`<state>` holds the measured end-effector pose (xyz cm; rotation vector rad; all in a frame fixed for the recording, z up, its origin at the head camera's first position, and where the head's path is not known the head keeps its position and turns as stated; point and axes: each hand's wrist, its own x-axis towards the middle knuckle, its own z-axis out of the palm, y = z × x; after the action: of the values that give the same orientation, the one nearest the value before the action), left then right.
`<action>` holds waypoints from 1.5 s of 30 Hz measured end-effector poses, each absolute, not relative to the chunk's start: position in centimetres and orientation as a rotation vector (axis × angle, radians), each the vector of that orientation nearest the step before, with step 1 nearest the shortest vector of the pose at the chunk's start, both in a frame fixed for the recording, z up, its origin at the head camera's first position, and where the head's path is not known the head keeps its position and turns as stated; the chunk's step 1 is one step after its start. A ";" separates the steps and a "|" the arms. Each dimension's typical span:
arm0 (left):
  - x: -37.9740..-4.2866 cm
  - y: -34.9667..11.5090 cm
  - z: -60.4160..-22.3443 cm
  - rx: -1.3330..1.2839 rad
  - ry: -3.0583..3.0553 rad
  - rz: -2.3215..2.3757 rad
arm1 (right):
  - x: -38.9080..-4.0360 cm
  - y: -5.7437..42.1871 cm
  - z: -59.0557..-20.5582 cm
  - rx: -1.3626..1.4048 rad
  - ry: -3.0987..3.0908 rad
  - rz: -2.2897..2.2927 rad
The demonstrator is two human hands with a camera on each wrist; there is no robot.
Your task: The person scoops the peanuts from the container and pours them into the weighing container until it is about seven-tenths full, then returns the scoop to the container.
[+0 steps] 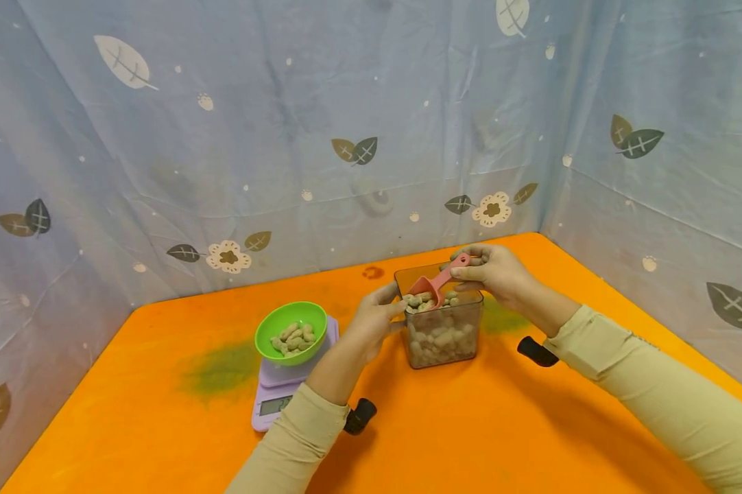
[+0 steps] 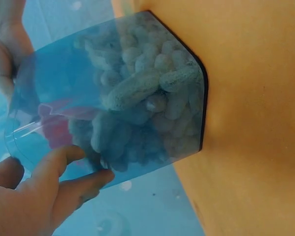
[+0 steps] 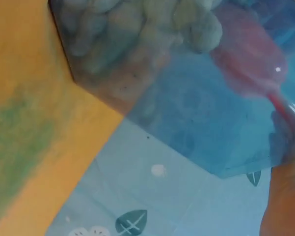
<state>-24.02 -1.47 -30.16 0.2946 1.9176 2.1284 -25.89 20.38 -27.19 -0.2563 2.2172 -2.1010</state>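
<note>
A clear, dark-tinted square container (image 1: 442, 343) stands on the orange table, partly filled with unshelled peanuts (image 2: 137, 88). My left hand (image 1: 374, 319) grips its left side near the rim, thumb and fingers against the wall. With my right hand (image 1: 491, 274) I pinch the handle of a pink scoop (image 1: 441, 278) above the container's right rim. The scoop's bowl is tilted down inside the container, among the top peanuts. Through the wall in the right wrist view, the scoop (image 3: 250, 54) shows as a blurred pink shape.
Left of the container, a green bowl (image 1: 262, 341) holding several peanuts (image 1: 293, 338) sits on a lilac digital scale (image 1: 266, 394). My left forearm partly covers the scale's display. A patterned grey-blue curtain (image 1: 309, 103) hangs behind the orange table (image 1: 161, 412) and on both sides.
</note>
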 end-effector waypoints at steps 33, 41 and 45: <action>-23.8 -2.1 -30.3 0.297 1.920 2.102 | -25.4 20.9 -27.3 -0.046 1.642 -2.516; -23.9 -1.8 -30.2 0.296 1.911 2.100 | -25.4 21.8 -27.6 -0.006 1.485 -2.624; -23.9 -1.8 -30.2 0.298 1.908 2.105 | -25.4 22.2 -27.5 -0.006 1.381 -2.672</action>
<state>-23.95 -1.77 -30.16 0.2983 1.9077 2.1052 -25.40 22.24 -27.54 -0.0063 1.3811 -2.6720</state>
